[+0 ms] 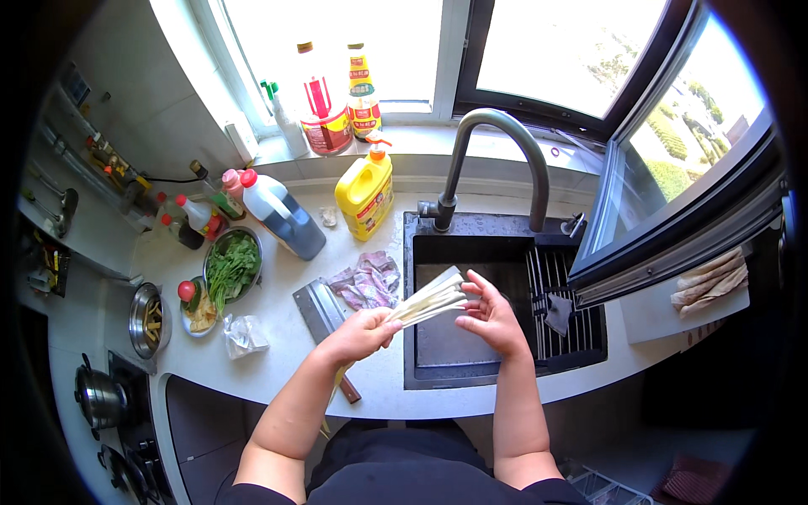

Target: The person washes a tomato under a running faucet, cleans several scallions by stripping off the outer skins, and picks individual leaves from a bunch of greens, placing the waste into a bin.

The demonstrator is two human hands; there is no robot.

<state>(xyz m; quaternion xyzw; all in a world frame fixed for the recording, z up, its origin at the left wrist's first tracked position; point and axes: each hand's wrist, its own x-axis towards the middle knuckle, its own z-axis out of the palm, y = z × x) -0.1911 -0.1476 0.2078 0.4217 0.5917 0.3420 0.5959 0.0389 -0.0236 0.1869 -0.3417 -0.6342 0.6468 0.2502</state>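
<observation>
My left hand is closed round a bundle of long, pale stalks, held above the counter beside the sink's left edge. Their whitish ends fan out to the right, and thin yellowish ends trail below my left wrist. My right hand is over the sink with its fingers apart, close to the fanned ends; I cannot tell whether a fingertip touches them. Under my left forearm lies a cleaver, its wooden handle toward me. A crumpled pinkish cloth rests beside the blade.
A black sink with a tall faucet and a drying rack lies to the right. A yellow jug, a dark-liquid bottle, a bowl of greens and a plastic bag stand left. An open window juts in.
</observation>
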